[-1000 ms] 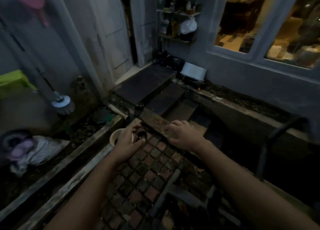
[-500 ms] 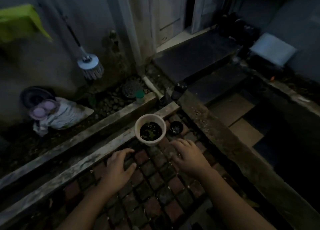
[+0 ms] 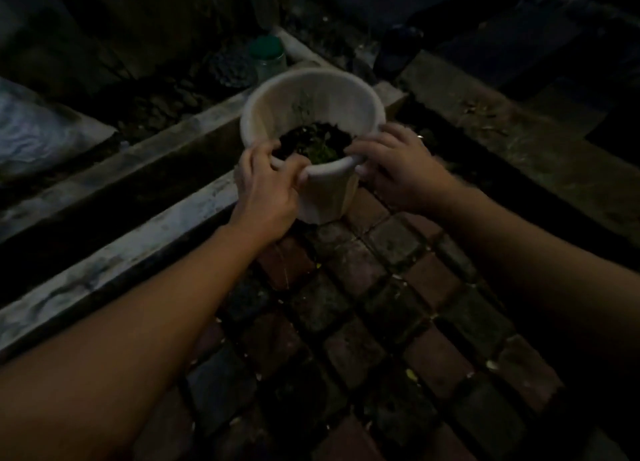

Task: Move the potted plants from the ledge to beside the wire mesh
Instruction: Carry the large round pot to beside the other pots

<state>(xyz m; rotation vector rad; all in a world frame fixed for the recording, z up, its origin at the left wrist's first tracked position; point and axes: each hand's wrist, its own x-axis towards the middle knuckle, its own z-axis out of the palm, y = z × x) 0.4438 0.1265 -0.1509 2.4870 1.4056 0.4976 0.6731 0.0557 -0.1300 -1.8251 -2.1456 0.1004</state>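
A white plastic pot (image 3: 329,190) with dark soil and a small green plant (image 3: 320,150) stands at the far end of the brick paving, next to the concrete ledge (image 3: 138,242). My left hand (image 3: 266,190) grips the pot's near rim on the left, fingers hooked over the edge. My right hand (image 3: 398,169) grips the rim on the right side. The scene is very dark. No wire mesh shows in this frame.
Red and grey brick pavers (image 3: 363,304) fill the foreground. Beyond the ledge lies a gravel strip with a green-lidded jar (image 3: 267,55) and a dark round object (image 3: 230,67). A pale bag (image 3: 38,131) lies at the left. A concrete curb (image 3: 519,148) runs at the right.
The view has closed in on the white pot. Both hands have moved forward from the bricks and taken hold of its rim. The small dark pot beside it is out of sight.
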